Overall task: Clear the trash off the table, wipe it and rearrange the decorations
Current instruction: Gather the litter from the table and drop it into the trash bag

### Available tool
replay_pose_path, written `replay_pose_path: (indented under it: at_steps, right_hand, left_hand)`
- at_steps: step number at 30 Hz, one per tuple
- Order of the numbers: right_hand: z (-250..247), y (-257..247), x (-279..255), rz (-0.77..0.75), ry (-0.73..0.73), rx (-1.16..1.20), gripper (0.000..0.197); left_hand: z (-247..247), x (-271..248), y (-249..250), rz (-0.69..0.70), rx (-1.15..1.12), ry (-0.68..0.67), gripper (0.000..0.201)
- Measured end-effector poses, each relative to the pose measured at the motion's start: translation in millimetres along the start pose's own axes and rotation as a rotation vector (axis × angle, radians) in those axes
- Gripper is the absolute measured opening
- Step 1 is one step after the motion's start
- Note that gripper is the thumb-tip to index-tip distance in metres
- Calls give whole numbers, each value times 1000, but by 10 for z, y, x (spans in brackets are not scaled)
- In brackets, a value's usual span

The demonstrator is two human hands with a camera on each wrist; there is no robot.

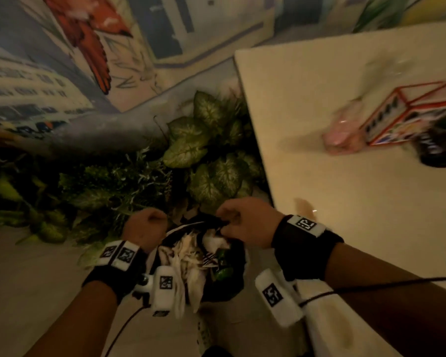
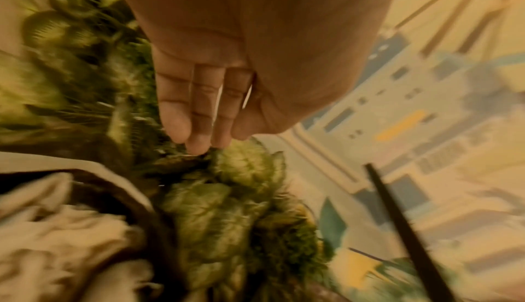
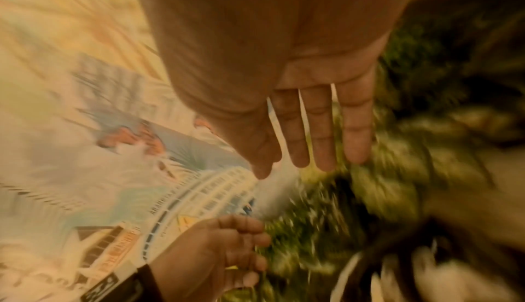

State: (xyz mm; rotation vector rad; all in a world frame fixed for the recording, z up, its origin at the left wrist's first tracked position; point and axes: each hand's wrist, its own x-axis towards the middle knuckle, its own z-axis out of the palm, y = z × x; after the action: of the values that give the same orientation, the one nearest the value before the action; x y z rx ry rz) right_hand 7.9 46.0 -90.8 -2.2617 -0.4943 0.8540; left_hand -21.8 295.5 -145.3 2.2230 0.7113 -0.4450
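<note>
A bin with a black bag (image 1: 233, 287) stands on the floor at the table's corner, filled with crumpled white napkins (image 1: 188, 251) and a green scrap. Both hands hover over its far rim. My left hand (image 1: 152, 220) hangs with loosely bent fingers and holds nothing; the left wrist view shows its fingers (image 2: 199, 116) pointing down over the leaves beside the bag's rim (image 2: 113, 194). My right hand (image 1: 232, 222) is at the bag's black rim; in the right wrist view its fingers (image 3: 321, 138) are straight, spread and empty. The cream table (image 1: 345, 73) is at right.
On the table lie a tipped red-framed box (image 1: 410, 117), a pink wrapped thing (image 1: 343, 132), a dark bottle (image 1: 438, 150) and a brown stain (image 1: 304, 207). Leafy plants (image 1: 211, 150) crowd the floor behind the bin. A painted wall (image 1: 88, 60) rises behind them.
</note>
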Motion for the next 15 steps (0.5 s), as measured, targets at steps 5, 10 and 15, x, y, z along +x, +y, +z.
replay_pose_path:
  at_steps: [5,10,15]
  right_hand:
    - [-865,577,-963,-1,106,-102,32]
    - [-1503,1363,-1829,126,112,-213,32]
    - [-1925,1948,-2470,264,182,-231,31]
  left_hand:
    - [195,-629,914,111,-92,61,13]
    - [512,-1239,1615,246,-40,34,18]
    - [846,-1529,2092,383,139,-30,15]
